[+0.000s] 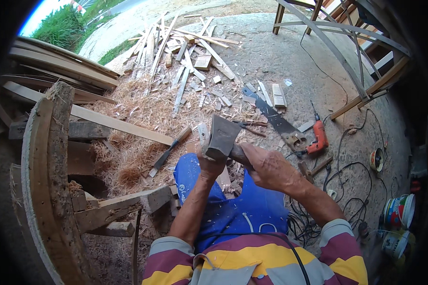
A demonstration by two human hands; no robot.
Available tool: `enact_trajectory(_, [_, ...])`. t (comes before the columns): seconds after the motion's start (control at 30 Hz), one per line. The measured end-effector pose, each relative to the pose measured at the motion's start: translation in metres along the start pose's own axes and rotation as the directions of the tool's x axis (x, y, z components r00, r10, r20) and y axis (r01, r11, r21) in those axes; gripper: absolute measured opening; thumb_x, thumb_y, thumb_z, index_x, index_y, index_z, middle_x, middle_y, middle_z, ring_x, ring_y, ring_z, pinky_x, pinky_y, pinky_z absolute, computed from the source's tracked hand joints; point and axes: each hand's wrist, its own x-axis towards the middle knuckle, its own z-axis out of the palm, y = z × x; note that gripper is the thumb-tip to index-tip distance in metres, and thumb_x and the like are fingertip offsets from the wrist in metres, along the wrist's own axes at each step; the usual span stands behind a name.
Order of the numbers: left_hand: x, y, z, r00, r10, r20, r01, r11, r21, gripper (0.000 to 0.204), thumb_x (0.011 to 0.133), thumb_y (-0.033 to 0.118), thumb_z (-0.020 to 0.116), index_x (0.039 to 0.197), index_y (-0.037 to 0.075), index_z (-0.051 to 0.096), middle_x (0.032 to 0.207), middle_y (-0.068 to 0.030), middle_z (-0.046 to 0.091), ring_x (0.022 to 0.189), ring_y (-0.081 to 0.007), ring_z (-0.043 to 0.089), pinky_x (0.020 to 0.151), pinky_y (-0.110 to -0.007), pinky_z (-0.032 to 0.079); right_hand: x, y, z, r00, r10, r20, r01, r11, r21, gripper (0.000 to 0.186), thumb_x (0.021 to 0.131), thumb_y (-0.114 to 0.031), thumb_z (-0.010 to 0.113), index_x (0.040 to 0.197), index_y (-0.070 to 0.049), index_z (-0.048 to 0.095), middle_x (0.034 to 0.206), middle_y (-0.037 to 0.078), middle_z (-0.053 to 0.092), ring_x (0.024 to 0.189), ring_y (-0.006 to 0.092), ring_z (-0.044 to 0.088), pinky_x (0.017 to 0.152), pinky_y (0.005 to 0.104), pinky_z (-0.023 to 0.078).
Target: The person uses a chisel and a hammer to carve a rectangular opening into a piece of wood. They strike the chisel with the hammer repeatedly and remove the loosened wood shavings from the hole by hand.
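Steel hatchet mid-frame, your right hand gripping it; left hand, hold unclear. Shavings shed upper left; remainder unshown.

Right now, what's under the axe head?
Part of the left hand shows beneath the axe head, with blue trousers lower down. The metal covers the rest of that hand, so its full grip can't be seen.

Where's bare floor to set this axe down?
The axe could go on bare floor beyond the saw, between wood scraps and the wooden stand. It's crowded on your left, with shavings and a chisel, and on your right, nearer than the drill, where cords tangle.
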Motion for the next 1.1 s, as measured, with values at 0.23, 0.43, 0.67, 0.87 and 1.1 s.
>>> enact_trajectory(0.23, [0.002, -0.02, 0.002, 0.996, -0.012, 0.093, 0.019, 0.997, -0.071, 0.025, 0.082, 0.014, 0.076, 0.105, 0.005, 0.07, 0.098, -0.0073, 0.072, 0.087, -0.0176, 0.069, 0.073, -0.033, 0.055, -0.004, -0.034, -0.015, 0.968, -0.078, -0.238, 0.077, 0.997, -0.015, 0.052, 0.082, -0.004, 0.068, 0.127, 0.001, 0.043, 0.091, 0.023, 0.064, 0.077, 0.0427, 0.068, 0.062, 0.0473, 0.054])
enact_trajectory(0.43, [-0.021, -0.003, 0.0, 0.988, -0.131, 0.082, 0.135, 0.99, -0.048, 0.015, 0.086, 0.009, 0.072, 0.102, 0.006, 0.072, 0.097, -0.0074, 0.074, 0.083, -0.0163, 0.07, 0.069, -0.032, 0.056, -0.005, 0.009, 0.023, 0.989, 0.14, -0.052, -0.133, 0.983, 0.13, 0.039, 0.086, -0.011, 0.066, 0.118, -0.001, 0.045, 0.089, 0.025, 0.064, 0.084, 0.0468, 0.065, 0.069, 0.0522, 0.052])
enact_trajectory(0.67, [-0.103, 0.025, 0.004, 0.546, 0.258, 0.797, -0.359, 0.932, -0.055, 0.012, 0.08, 0.019, 0.067, 0.083, 0.011, 0.06, 0.084, -0.005, 0.057, 0.09, -0.0254, 0.057, 0.083, -0.04, 0.045, 0.0, 0.007, 0.045, 0.91, 0.315, -0.268, -0.142, 0.847, 0.513, 0.04, 0.087, -0.019, 0.072, 0.118, -0.004, 0.051, 0.077, 0.014, 0.061, 0.068, 0.0265, 0.062, 0.065, 0.0415, 0.051])
enact_trajectory(0.87, [-0.028, -0.002, 0.021, 0.802, 0.365, 0.473, -0.345, 0.929, -0.132, 0.016, 0.078, 0.016, 0.074, 0.084, 0.012, 0.06, 0.077, -0.0071, 0.057, 0.076, -0.0285, 0.06, 0.072, -0.042, 0.046, -0.023, 0.014, 0.04, 0.893, 0.38, -0.241, -0.206, 0.821, 0.533, 0.04, 0.087, -0.019, 0.075, 0.113, -0.003, 0.05, 0.08, 0.015, 0.064, 0.07, 0.0321, 0.065, 0.065, 0.0428, 0.052])
enact_trajectory(1.1, [0.183, -0.001, -0.065, 0.879, 0.396, -0.266, -0.294, 0.889, 0.35, 0.016, 0.086, 0.013, 0.074, 0.076, 0.007, 0.063, 0.075, -0.01, 0.067, 0.066, -0.0217, 0.066, 0.057, -0.033, 0.052, -0.065, 0.037, 0.046, 0.793, 0.579, -0.188, -0.298, 0.638, 0.71, 0.037, 0.085, -0.014, 0.076, 0.111, -0.002, 0.053, 0.072, 0.002, 0.056, 0.065, 0.0136, 0.057, 0.062, 0.0313, 0.05])
